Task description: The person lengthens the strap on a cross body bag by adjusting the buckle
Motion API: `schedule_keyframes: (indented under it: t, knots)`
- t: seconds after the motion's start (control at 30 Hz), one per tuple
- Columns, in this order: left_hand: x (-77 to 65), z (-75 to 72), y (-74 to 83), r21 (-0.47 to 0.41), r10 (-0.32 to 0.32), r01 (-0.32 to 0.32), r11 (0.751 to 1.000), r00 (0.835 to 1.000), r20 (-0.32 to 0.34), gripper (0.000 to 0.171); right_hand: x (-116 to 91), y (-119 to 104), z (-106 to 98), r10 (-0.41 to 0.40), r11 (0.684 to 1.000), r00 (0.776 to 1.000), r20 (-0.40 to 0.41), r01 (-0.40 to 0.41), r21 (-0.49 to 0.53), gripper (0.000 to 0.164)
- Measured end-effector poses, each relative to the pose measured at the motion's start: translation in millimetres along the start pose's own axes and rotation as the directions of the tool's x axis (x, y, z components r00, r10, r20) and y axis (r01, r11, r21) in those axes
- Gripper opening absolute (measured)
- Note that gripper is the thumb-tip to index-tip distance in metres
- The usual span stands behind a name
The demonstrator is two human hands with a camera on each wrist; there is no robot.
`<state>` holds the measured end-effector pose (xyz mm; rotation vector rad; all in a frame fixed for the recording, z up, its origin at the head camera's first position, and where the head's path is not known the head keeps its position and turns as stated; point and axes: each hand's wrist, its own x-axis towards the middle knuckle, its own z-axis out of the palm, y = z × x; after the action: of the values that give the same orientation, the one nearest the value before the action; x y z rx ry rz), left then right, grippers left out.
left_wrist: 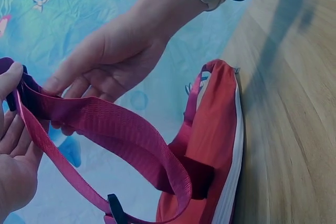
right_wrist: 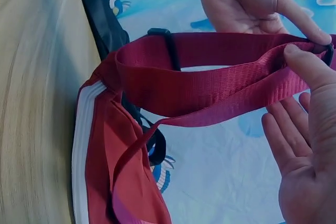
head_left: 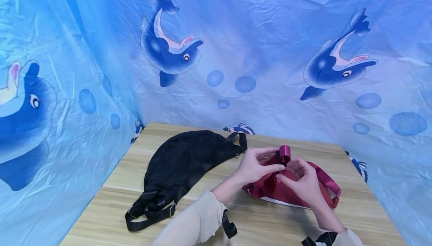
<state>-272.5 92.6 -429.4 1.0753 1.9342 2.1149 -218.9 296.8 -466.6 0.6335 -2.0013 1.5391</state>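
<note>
A red waist bag with a white zip edge lies on the wooden table, its webbing strap lifted in a loop above it. My left hand pinches the strap at a black slider buckle, thumb on one side. Facing it, my right hand pinches the strap close beside that buckle with thumb and fingers; its other fingers are spread loosely. A second black slider sits farther along the strap, toward the bag. Strap and hands partly hide the bag in the head view.
To the left lies a black waist bag, its own strap looped at the near end. The wooden table is bounded at the back and sides by a blue sheet printed with dolphins.
</note>
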Motion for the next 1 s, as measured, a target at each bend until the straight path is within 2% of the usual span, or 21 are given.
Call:
schedule_keyframes:
  t: [0.13,0.37,0.47,0.57,0.7,0.83,0.9,1.0]
  knots:
    - [0.9,-1.0,2.1,0.01,-0.001,0.001,1.0,1.0,-0.008,0.043,-0.2,-1.2,-0.1,0.004,0.999,1.0,0.0,-0.004,-0.053,0.043]
    - [0.9,-4.1,6.1,0.045,-0.003,0.005,0.999,0.999,-0.039,0.043,-7.2,7.3,-9.4,0.029,0.993,0.995,0.097,-0.018,-0.115,0.05]
    - [0.7,-4.0,6.4,0.04,-0.012,0.013,0.999,1.0,-0.024,0.042,-1.7,4.0,-13.8,0.008,0.999,0.994,0.111,-0.002,-0.053,0.051]
    - [0.4,-4.4,5.9,0.056,-0.01,0.01,0.998,1.0,0.007,0.042,10.9,-4.1,-17.6,-0.087,0.995,0.989,0.12,0.081,0.052,0.051]
    - [0.0,-5.1,6.2,0.11,0.016,-0.023,0.994,0.998,0.058,0.041,29.0,-16.9,-18.3,-0.19,0.98,0.972,0.135,0.18,0.089,0.048]
    - [-0.4,-4.6,5.8,0.13,0.034,-0.045,0.99,0.996,0.085,0.04,36.7,-26.4,-18.1,-0.177,0.982,0.975,0.131,0.167,0.087,0.042]
    - [-0.6,-5.0,3.8,0.133,0.028,-0.04,0.99,0.995,0.092,0.04,37.4,-29.3,-18.7,-0.177,0.976,0.979,0.101,0.162,0.147,0.038]
    - [-0.9,-6.8,0.3,0.154,-0.008,-0.004,0.988,0.997,0.078,0.041,39.3,-32.3,-18.8,-0.171,0.952,0.985,0.004,0.164,0.257,0.031]
